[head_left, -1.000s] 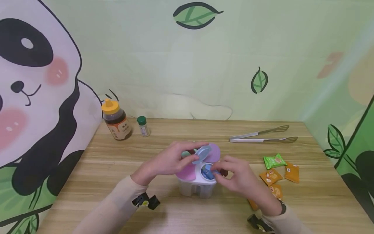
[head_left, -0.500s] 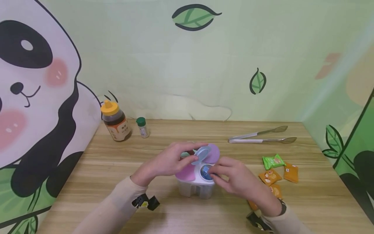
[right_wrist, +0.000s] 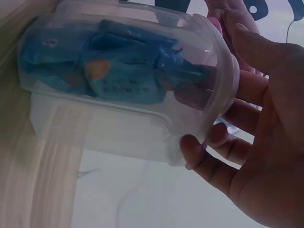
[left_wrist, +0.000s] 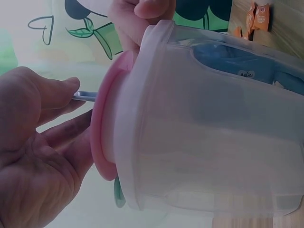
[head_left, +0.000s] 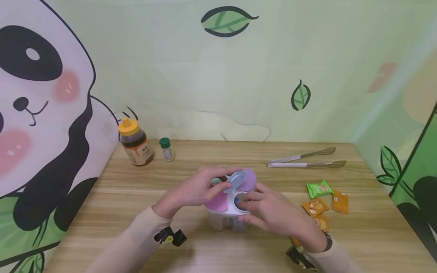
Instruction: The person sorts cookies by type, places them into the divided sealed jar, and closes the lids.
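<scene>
The right hand point(head_left: 273, 208) has two fingers point(right_wrist: 244, 86) dipped into the round hole in the top of a clear plastic box point(head_left: 218, 223), their tips at one end of a blue packet point(right_wrist: 126, 71). These fingers lie fairly straight – through the cloudy wall I cannot tell exactly how they meet the packet – while the thumb stays outside. That packet sits inside the box, with more blue wrapping further down toward the base.

The left hand point(head_left: 196, 187) pinches a light blue lid point(head_left: 236, 179) between thumb and forefinger, tilting it up beside the hole. Its other fingers are spread near a pink lid point(head_left: 218, 203), which lies flat on the box's white top. A purple lid point(head_left: 249, 180) is just behind the light blue one, and a green lid point(left_wrist: 118, 192) shows past the pink.

The box stands upright on a wooden worktop point(head_left: 119, 197). Right of the right hand lie orange packets point(head_left: 315, 206), partly hidden by the wrist, with a green packet point(head_left: 319, 189) just beside them. Farther back are spread tongs point(head_left: 290, 165) with whisk-like ends. At the back left, a yellow-capped jar point(head_left: 137, 149) stands near a small green-capped bottle point(head_left: 167, 151).
</scene>
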Demonstrator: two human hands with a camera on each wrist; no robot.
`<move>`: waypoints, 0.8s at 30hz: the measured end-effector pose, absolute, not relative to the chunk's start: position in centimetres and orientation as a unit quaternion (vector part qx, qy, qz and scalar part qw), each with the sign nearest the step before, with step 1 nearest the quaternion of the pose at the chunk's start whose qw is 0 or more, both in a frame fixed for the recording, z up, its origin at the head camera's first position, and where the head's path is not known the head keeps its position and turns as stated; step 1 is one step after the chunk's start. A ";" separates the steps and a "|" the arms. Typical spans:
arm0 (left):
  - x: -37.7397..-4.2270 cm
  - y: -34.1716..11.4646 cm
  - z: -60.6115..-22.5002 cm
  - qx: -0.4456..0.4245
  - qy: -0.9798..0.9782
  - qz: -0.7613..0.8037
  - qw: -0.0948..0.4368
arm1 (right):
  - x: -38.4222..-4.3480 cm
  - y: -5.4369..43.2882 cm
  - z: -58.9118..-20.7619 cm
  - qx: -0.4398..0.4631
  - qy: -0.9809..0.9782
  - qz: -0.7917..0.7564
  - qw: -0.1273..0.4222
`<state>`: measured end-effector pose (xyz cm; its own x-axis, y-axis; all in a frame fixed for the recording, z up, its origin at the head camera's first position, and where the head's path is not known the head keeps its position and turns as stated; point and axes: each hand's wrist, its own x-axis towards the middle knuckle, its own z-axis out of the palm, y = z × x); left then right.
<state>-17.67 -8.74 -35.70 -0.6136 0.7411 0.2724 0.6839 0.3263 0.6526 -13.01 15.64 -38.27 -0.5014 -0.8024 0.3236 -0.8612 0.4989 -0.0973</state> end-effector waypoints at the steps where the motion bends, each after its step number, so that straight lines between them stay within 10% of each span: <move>1: -17.7 -8.7 -35.7 0.439 0.813 0.381 0.038 | -13.0 15.7 -38.3 0.485 -0.858 0.121 0.119; 24: -17.6 -8.9 -35.7 0.455 0.804 0.381 0.029 | -13.8 18.1 -38.3 0.427 -0.827 0.325 0.167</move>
